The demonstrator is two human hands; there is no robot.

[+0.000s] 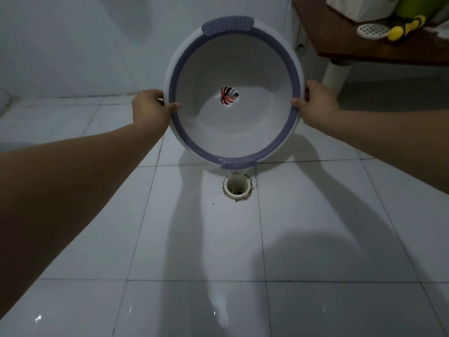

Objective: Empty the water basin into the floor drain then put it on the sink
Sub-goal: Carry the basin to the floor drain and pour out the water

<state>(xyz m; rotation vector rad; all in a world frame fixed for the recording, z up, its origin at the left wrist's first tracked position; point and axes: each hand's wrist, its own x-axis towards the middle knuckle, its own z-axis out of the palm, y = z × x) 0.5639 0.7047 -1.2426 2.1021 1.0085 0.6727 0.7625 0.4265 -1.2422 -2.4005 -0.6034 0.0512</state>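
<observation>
A round white water basin point(243, 66) with a purple rim and a leaf sticker inside is tilted steeply toward me, its lower lip just above the floor drain point(237, 188). A thin stream of water runs from that lip into the open white drain pipe. My left hand point(151, 107) grips the basin's left rim, thumb inside. My right hand point(315, 103) grips the right rim the same way. A little water lies in the basin's lower part.
White floor tiles surround the drain, with small dark specks to its left. At the upper right, a brown wooden counter point(364, 48) on a white pipe leg holds a white drain cover point(373, 31), a yellow object and a white box. White tiled wall stands behind.
</observation>
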